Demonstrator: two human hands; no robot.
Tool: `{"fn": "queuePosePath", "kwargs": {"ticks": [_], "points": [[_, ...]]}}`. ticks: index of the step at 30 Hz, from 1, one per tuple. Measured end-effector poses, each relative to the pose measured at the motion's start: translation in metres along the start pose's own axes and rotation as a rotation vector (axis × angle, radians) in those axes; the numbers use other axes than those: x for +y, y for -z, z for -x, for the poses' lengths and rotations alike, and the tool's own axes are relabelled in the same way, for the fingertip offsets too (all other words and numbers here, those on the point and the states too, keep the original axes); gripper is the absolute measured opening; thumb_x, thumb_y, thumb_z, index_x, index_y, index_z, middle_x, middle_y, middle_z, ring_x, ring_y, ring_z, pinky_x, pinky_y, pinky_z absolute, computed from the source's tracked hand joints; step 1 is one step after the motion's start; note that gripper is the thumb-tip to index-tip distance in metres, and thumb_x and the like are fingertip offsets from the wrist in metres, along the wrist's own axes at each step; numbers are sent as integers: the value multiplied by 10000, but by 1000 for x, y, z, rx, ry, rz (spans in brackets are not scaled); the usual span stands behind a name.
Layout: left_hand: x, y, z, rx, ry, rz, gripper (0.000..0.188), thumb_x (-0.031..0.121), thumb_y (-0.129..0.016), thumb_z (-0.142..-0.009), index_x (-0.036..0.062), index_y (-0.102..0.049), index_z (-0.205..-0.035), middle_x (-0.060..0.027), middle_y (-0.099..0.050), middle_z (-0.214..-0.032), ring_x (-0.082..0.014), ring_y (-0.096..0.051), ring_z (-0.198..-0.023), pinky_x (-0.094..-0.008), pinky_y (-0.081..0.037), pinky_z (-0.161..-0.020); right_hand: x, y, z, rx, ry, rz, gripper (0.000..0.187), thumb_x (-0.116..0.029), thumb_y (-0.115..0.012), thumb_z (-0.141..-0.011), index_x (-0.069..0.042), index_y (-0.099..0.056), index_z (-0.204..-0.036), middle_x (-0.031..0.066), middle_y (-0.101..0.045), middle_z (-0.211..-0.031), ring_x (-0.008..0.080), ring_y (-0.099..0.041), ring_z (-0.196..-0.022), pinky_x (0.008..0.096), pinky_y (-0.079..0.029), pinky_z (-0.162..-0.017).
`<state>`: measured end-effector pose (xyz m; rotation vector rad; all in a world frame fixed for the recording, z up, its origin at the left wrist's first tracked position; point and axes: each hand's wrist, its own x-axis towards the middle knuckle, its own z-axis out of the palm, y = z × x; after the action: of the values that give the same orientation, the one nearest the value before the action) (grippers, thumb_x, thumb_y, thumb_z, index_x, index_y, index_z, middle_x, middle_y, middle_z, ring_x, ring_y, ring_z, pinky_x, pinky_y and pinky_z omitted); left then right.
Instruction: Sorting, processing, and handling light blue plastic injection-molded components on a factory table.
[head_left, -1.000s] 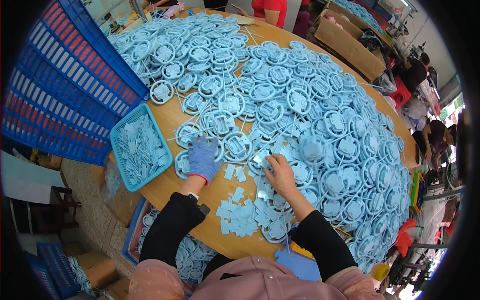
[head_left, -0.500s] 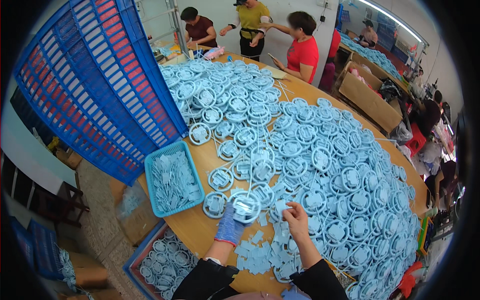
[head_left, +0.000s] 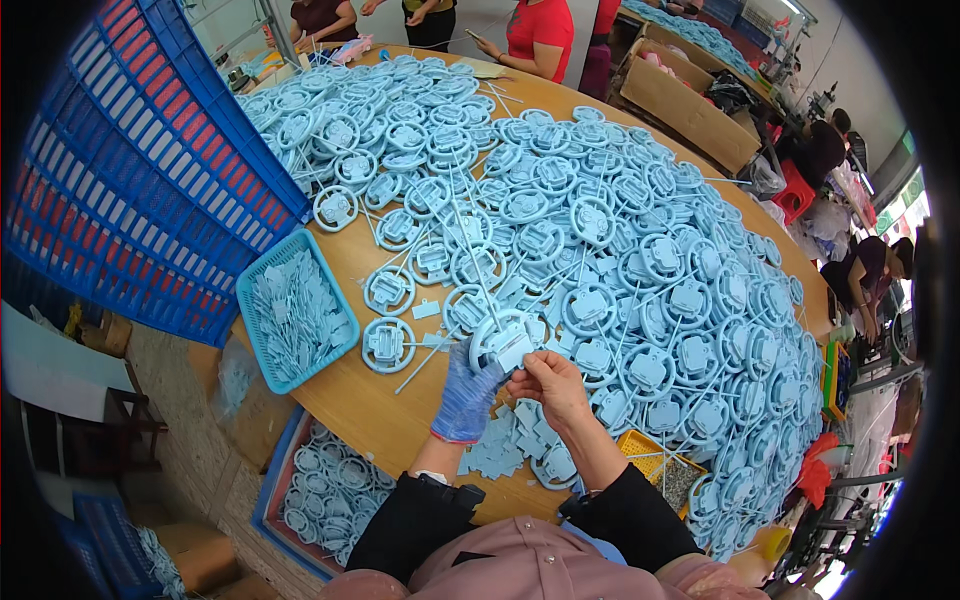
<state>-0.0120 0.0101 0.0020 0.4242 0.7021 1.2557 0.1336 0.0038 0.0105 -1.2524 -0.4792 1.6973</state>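
Note:
My left hand [head_left: 464,398], in a blue knitted glove, grips a light blue plastic ring part [head_left: 482,356] with a boxy centre and a thin rod. Against that centre lies a small flat light blue plate [head_left: 514,350]. My bare right hand [head_left: 556,390] pinches the plate at its edge, thumb and fingers pressed together. Just below both hands, a loose heap of similar flat plates [head_left: 502,440] covers the tabletop. Another ring part [head_left: 388,345] lies flat to the left of my gloved hand.
A large pile of ring parts [head_left: 660,300] spreads over the wooden table [head_left: 335,398]. Left stand a turquoise basket [head_left: 352,335] of flat pieces and a tall blue crate [head_left: 150,180]. A yellow basket [head_left: 640,452] sits right of my forearm. Several people work beyond the table.
My right hand has come from the pile to the held ring part, bringing a flat plate against its centre. The whole view has shifted, so the far people sit higher.

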Motion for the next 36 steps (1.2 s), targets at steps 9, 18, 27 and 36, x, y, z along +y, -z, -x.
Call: {"fn": "queuePosePath", "kwargs": {"ticks": [9,18,27,36], "points": [[-11,1,-2,64,-166,-457,483,7,-586,-797,2,-409,-1246,-103,-544,-1124,-162,-568,-986,-281,-490,-830,1,22,-12,122,366,612,344,-224,-742,-817,-18,-589,-1047,39,-628,-928,122,-593,-828,279,-491,-712],[-66,46,-14,-19,69,-735,702,214,-731,-799,-40,-368,-1344,-140,-560,-1173,-201,-554,-1061,-305,-477,-845,36,75,-17,162,75,161,287,-167,-716,-804,-104,-587,-1052,-10,-634,-941,125,-605,-831,309,-484,-750],[80,131,-56,395,-191,-1927,848,319,-766,-717,16,-353,-1393,-230,-429,-1352,-385,-479,-1181,-423,-374,-1020,-26,116,-8,99,342,100,451,-134,-645,-870,-29,-471,-1272,96,-617,-1101,172,-626,-857,298,-512,-738],[88,130,-84,188,31,-2036,967,337,-850,-604,2,-375,-1377,-243,-495,-1222,-362,-517,-1103,-375,-451,-931,50,84,-27,7,717,1639,275,-143,-704,-714,-78,-638,-973,85,-580,-932,277,-575,-894,394,-483,-762]]}}
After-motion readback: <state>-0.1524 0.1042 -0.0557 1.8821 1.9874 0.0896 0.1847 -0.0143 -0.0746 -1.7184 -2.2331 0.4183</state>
